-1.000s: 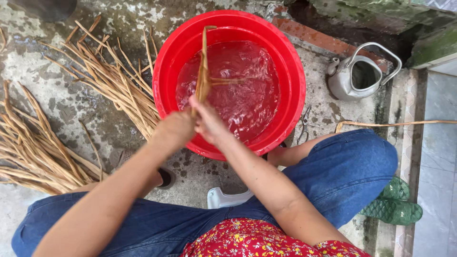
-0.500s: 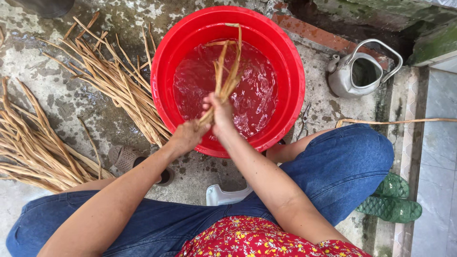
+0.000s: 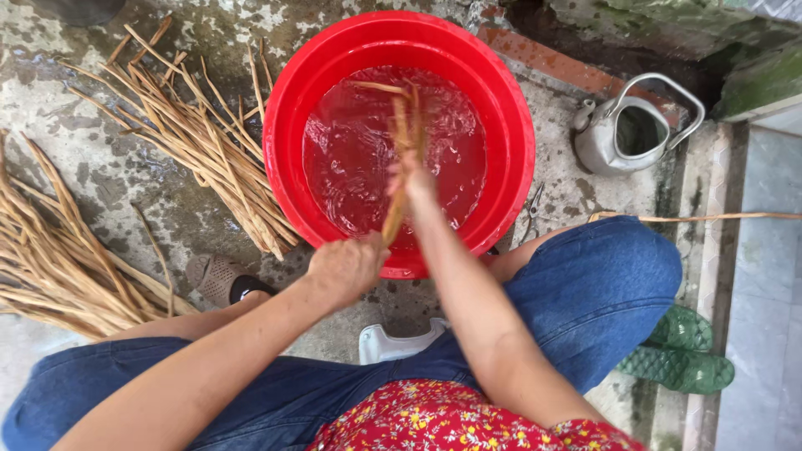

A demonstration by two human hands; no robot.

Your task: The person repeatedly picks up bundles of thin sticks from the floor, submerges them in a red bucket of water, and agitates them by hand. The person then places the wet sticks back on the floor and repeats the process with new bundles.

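Both hands grip one bundle of tan stalks [image 3: 399, 167] over the red basin [image 3: 510, 108]: the left hand [image 3: 347, 267] is closed round its lower end at the near rim, while the right hand [image 3: 413, 179] clasps it higher up, fingers blurred and hard to make out. Rippled water half hides the stalk tips. More dry, fibrous stalks [image 3: 200, 142] lie on wet concrete beside a dented metal kettle [image 3: 622, 134].

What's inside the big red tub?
The tub holds rippling water. Both hands, left and right, hold a bundle of tan stalks over it. The tub's bottom shows red through the water; beneath the hands and stalks it is hidden.
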